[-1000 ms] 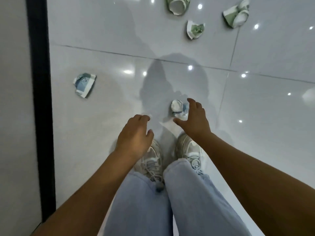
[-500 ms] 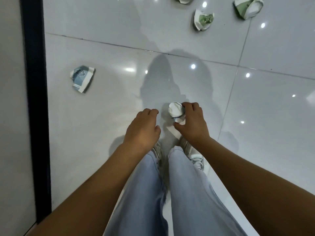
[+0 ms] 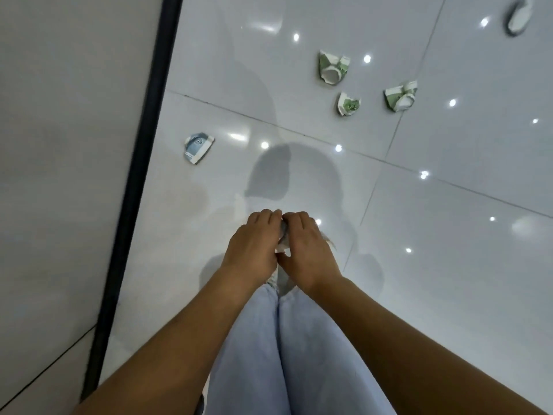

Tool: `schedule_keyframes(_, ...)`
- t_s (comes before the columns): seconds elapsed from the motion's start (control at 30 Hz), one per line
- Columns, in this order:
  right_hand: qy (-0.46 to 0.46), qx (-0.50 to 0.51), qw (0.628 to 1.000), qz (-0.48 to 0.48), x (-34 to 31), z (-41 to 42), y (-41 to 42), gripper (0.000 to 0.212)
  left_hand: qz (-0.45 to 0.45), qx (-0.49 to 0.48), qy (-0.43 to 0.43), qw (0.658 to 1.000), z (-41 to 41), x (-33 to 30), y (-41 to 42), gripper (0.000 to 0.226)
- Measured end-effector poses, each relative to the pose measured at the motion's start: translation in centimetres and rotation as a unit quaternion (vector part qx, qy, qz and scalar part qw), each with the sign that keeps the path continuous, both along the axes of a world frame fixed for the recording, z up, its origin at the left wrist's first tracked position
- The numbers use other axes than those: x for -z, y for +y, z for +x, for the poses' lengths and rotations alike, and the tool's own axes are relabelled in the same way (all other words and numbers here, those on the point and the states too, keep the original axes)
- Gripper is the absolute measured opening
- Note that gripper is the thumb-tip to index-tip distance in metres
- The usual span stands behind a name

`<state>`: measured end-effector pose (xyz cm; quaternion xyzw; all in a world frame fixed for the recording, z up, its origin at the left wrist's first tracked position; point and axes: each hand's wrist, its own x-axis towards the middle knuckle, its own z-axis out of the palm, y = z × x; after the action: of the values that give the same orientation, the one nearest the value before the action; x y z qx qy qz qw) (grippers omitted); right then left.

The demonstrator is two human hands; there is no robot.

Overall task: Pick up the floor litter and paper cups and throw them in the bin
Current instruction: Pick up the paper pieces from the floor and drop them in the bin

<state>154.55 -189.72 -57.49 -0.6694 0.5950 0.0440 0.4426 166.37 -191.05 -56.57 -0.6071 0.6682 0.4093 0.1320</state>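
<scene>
floor (image 3: 449, 265): glossy pale tiles, light spots | wall (image 3: 59, 145): grey | black baseboard strip (image 3: 140, 163)

The left hand (image 3: 254, 241) has joined the right hand (image 3: 308, 250), apparently gripping the crumpled cup (image 3: 282, 242) together.

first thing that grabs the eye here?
The two hands meeting at centre frame: the left hand and right hand pressed together around a crumpled white cup, mostly hidden between them. Next, the litter on the glossy white floor: a blue cup flattened near the black strip on the left, and three green cups clustered farther ahead to the right.
</scene>
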Motion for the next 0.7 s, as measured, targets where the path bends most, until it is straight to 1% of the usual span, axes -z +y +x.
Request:
schedule_keyframes(0.07, -0.008, -0.013, 1.0, 0.0, -1.5, 0.6, -0.3, 0.044, -0.008, -0.007, -0.014, 1.0, 0.7, -1.3, 0.2, 0.052)
schedule_keyframes(0.13, -0.007, -0.045, 0.999, -0.001, -2.5, 1.2, -0.7, 0.052, -0.008, -0.043, -0.031, 0.999, 1.6, -2.2, 0.4, 0.048)
schedule_keyframes(0.2, 0.009, -0.083, 0.996, 0.0, -3.0, 1.8, -1.2, 0.066, -0.009, -0.089, -0.059, 0.994, 2.6, -2.8, 0.8, 0.051)
schedule_keyframes(0.3, 0.034, -0.118, 0.992, -0.005, -2.7, 3.0, -2.3, 0.07, -0.007, -0.158, -0.091, 0.983, 4.6, -3.2, 1.3, 0.06)
schedule_keyframes(0.4, 0.052, -0.129, 0.99, -0.002, -1.6, 4.5, -3.3, 0.073, 0.001, -0.201, -0.108, 0.974, 6.7, -2.8, 2.1, 0.062)
schedule_keyframes(0.5, 0.056, -0.15, 0.987, -0.015, 0.2, 6.2, -4.6, 0.071, -0.001, -0.235, -0.116, 0.965, 8.8, -1.7, 3.0, 0.058)
schedule_keyframes(0.7, 0.051, -0.165, 0.984, -0.036, 5.6, 9.8, -7.0, 0.067, -0.004, -0.304, -0.1, 0.947, 11.9, 2.8, 4.0, 0.059)
